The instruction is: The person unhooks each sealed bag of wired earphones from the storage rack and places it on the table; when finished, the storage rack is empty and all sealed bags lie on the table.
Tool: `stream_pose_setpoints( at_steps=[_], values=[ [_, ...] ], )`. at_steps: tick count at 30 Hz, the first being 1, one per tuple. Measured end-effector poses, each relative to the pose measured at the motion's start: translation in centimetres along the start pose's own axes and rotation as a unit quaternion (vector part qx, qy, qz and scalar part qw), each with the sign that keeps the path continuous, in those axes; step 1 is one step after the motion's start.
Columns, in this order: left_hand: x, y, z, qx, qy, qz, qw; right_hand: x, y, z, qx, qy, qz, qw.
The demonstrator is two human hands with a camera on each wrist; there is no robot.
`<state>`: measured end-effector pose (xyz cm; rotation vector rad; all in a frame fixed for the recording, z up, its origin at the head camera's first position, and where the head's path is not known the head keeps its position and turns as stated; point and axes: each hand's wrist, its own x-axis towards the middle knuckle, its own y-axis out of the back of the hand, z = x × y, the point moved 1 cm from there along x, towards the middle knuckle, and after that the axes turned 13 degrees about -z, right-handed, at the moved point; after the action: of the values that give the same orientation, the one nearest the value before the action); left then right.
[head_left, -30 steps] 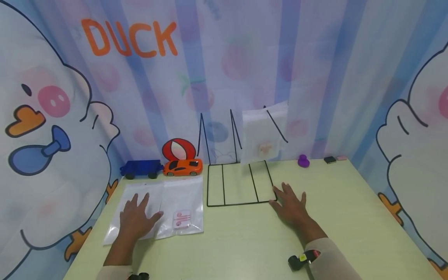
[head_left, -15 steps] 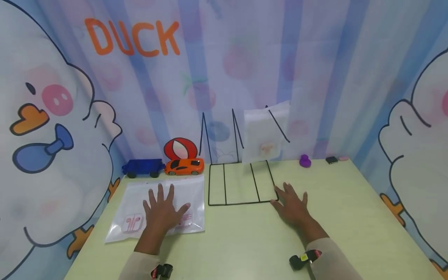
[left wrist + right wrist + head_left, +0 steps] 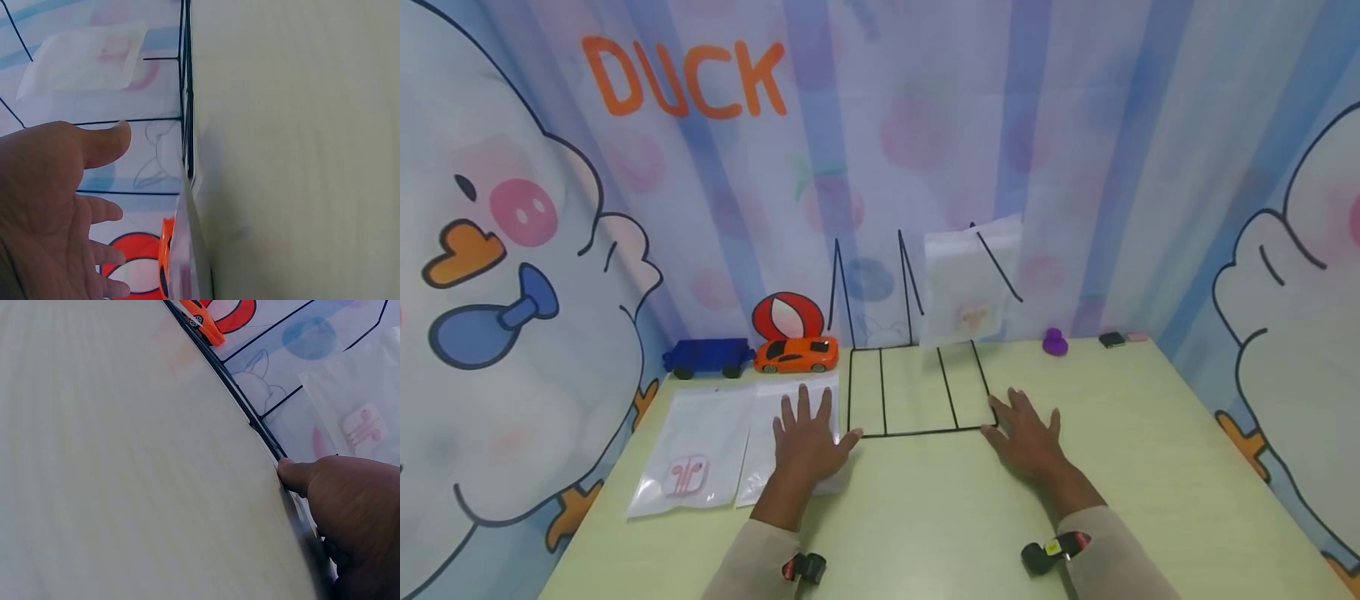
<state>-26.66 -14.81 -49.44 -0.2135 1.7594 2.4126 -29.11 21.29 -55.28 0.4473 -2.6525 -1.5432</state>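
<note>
My left hand (image 3: 808, 433) lies flat with spread fingers on a clear plastic bag (image 3: 771, 467), its thumb next to the left front corner of a black wire rack (image 3: 917, 392). A second clear bag (image 3: 688, 458) with pink earphones inside lies to the left. My right hand (image 3: 1022, 433) rests flat on the pale green table (image 3: 1150, 467), its thumb (image 3: 294, 475) at the rack's right front corner. A third bag (image 3: 970, 283) stands in the rack's upright dividers. The left wrist view shows my open palm (image 3: 56, 206) beside the rack's wires.
An orange toy car (image 3: 796, 354) and a blue toy truck (image 3: 707, 358) stand at the back left by the curtain. A purple toy (image 3: 1055, 342) and a small black item (image 3: 1111, 339) sit at the back right.
My left hand slid right across the bags, from the left bag to the right one near the rack, uncovering the bag with pink earphones. The right hand stayed put.
</note>
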Motion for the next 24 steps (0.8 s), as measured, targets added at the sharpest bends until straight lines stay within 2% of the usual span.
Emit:
stream_pose_setpoints(
  at_steps=[8, 15, 24],
  values=[
    [0.9, -0.9, 2.7, -0.026, -0.009, -0.004, 0.9996, 0.0, 0.3, 0.0, -0.004, -0.007, -0.009, 1.000],
    [2.0, -2.1, 4.6, -0.028, -0.047, -0.017, 0.9984, 0.0, 0.1, -0.2, 0.002, -0.009, -0.014, 1.000],
    [3.2, -3.9, 6.1, -0.066, -0.096, -0.032, 0.9928, 0.2, 0.1, 0.0, 0.006, -0.003, -0.006, 1.000]
  ],
)
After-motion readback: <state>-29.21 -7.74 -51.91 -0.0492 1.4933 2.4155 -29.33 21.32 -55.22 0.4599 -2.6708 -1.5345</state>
